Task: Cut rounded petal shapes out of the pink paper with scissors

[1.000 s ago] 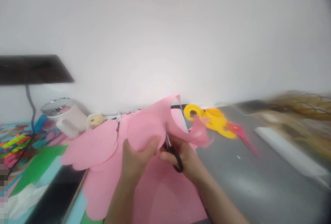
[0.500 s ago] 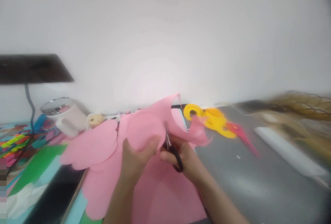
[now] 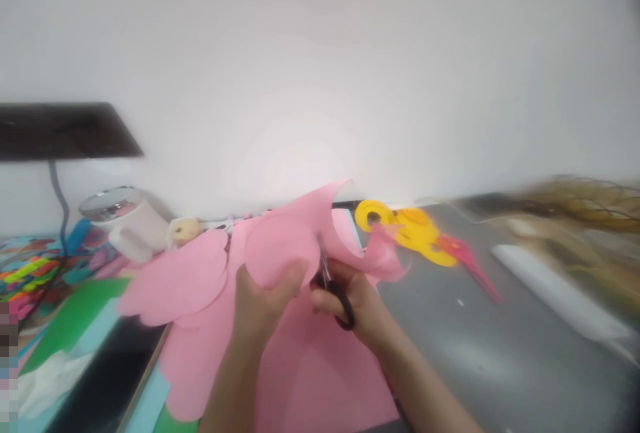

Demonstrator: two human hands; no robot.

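My left hand [image 3: 267,296] pinches a sheet of pink paper [image 3: 305,210], its thumb lying over a round outlined part of the sheet. In my right hand [image 3: 350,296] is a pair of black-handled scissors [image 3: 341,303], whose blades point up into the paper beside the round part's right edge. A curled, partly cut strip [image 3: 385,256] hangs off to the right. Under my hands lies a larger pink sheet [image 3: 320,373]. To the left rest scalloped, wing-like pink pieces [image 3: 175,280].
A white mug-like container [image 3: 137,226] stands at the back left, near a dark panel [image 3: 65,132] with a cable. Yellow rings [image 3: 417,230] and pink scissors [image 3: 470,266] lie on the grey table [image 3: 450,366]. A white roll [image 3: 560,293] is at the right.
Both hands stay in nearly the same place. The scissors and the paper have shifted only very slightly.
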